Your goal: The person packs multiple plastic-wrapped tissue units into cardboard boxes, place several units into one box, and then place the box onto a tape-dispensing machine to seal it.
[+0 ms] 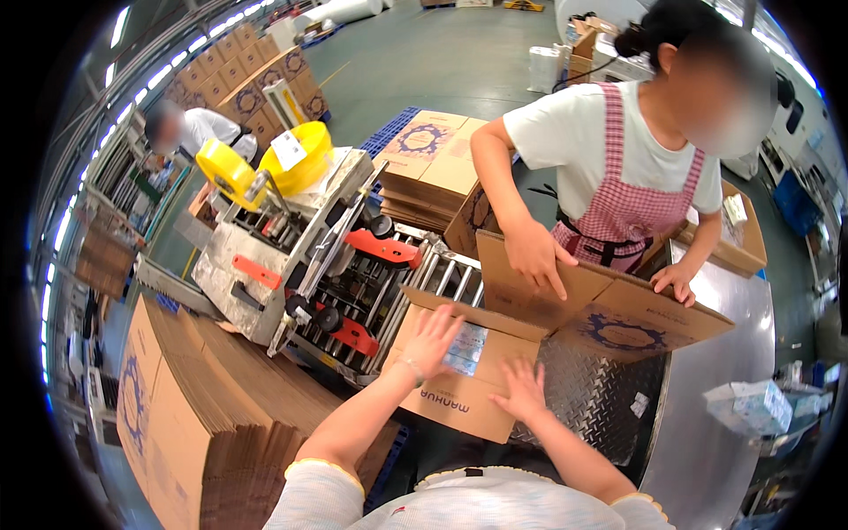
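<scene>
In front of me sits a cardboard carton (433,402) with printing on its near part. A gap between its flaps shows blue-and-white packs (466,350), and a narrow far flap (477,313) stands raised. My left hand (430,340) is open, fingers spread, over the carton's left part beside the gap. Fingers apart, my right hand (523,389) rests on the right part of the carton. Across from me, a co-worker (627,168) in a checked apron has both hands on another open carton (609,309), which stands on a dark tread plate (601,406).
A taping machine (300,256) with yellow tape rolls and red arms is at the left, joined to a roller conveyor (452,274). Flattened cartons (212,424) are stacked at my lower left. A metal table (720,397) curves along the right. Another person (203,128) stands at the far left.
</scene>
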Tool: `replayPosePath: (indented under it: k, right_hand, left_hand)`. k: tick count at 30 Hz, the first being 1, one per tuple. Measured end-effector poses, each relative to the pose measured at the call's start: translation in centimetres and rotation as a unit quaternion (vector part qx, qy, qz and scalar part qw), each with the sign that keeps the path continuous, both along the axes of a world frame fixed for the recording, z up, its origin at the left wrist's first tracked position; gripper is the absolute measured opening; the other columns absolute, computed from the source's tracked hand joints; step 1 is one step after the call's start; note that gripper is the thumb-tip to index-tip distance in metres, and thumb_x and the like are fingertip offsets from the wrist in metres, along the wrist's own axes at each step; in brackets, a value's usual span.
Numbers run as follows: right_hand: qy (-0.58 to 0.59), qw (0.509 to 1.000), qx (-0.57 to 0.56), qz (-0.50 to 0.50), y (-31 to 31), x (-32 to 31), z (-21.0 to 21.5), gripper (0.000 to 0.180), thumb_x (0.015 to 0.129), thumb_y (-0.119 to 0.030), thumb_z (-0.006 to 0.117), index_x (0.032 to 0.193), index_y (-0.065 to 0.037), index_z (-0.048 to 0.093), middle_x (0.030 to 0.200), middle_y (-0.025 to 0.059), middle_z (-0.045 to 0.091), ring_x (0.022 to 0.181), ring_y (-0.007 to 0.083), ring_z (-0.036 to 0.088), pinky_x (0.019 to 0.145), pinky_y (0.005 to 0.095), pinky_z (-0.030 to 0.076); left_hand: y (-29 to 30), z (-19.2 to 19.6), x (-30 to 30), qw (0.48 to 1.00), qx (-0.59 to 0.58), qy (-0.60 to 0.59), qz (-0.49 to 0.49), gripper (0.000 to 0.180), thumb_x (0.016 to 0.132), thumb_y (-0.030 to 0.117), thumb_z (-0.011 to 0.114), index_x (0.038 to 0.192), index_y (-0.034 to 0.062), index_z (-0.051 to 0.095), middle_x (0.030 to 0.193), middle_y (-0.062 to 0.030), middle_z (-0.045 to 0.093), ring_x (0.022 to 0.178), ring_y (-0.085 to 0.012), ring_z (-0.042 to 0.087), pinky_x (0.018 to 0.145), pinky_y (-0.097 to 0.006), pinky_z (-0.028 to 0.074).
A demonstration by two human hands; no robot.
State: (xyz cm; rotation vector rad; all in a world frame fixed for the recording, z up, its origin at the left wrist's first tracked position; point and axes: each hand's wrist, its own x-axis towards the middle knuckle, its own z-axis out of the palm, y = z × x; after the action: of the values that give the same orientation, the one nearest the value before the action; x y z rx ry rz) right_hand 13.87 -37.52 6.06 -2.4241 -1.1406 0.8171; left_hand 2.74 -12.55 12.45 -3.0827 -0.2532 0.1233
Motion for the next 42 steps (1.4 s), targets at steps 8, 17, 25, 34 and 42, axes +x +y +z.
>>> replayPosePath:
  k: [8, 17, 25, 34, 42]
  right_hand:
    - [0.172, 0.922, 0.180, -0.296, -4.1, -2.9, -9.2, 0.120, 0.074, -0.044, 0.089, 0.159, -0.002, 0.016, 0.155, 0.0300, 0.030, 0.144, 0.0433, 0.035, 0.118, 0.0483, 0.033]
    - [0.680, 0.638, 0.094, -0.348, -2.6, -3.5, -9.4, 0.088, 0.093, -0.054, 0.067, 0.159, -0.024, 0.017, 0.155, 0.0138, 0.039, 0.137, 0.0379, 0.048, 0.090, 0.0718, 0.049]
    - [0.495, 0.699, 0.299, -0.421, 10.9, 0.4, -8.2, 0.082, 0.101, -0.039, 0.063, 0.159, -0.006, 0.016, 0.152, 0.0176, 0.044, 0.140, 0.0332, 0.044, 0.109, 0.0511, 0.042]
    - [0.241, 0.823, 0.374, -0.353, 26.9, 0.2, -8.4, 0.079, 0.104, -0.021, 0.060, 0.160, 0.000, 0.008, 0.147, 0.0281, 0.045, 0.129, 0.0347, 0.054, 0.108, 0.0425, 0.044]
    - [0.167, 0.887, 0.296, -0.312, 34.9, -0.2, -10.0, 0.086, 0.098, -0.027, 0.067, 0.161, -0.003, 0.013, 0.141, 0.0307, 0.054, 0.129, 0.0387, 0.057, 0.107, 0.0423, 0.045]
  left_hand:
    - [-2.3, 1.2, 0.8, 0.978, -0.157, 0.006, 0.138, 0.070, 0.091, 0.054, 0.062, 0.132, -0.0028, 0.059, 0.118, -0.0164, 0.066, 0.127, -0.0318, 0.053, 0.120, -0.054, 0.024]
    - [-4.4, -10.4, -7.8, 0.976, -0.117, -0.106, 0.150, 0.077, 0.091, 0.059, 0.059, 0.153, 0.0149, 0.046, 0.159, -0.0079, 0.044, 0.149, -0.0266, 0.036, 0.119, -0.067, 0.015]
    - [7.1, -11.5, -1.7, 0.984, -0.090, -0.072, 0.135, 0.086, 0.092, 0.071, 0.047, 0.161, 0.0201, 0.031, 0.167, -0.0087, 0.030, 0.154, -0.0235, 0.028, 0.110, -0.081, 0.010]
    - [17.5, -11.5, -1.9, 0.966, -0.079, -0.057, 0.241, 0.100, 0.090, 0.072, 0.048, 0.159, 0.0031, 0.026, 0.169, -0.0114, 0.024, 0.155, -0.0241, 0.023, 0.111, -0.080, 0.010]
    - [22.9, -8.3, -0.3, 0.967, -0.009, 0.045, 0.253, 0.082, 0.098, 0.057, 0.047, 0.154, -0.0010, 0.036, 0.163, -0.0173, 0.033, 0.155, -0.0282, 0.023, 0.127, -0.053, 0.008]
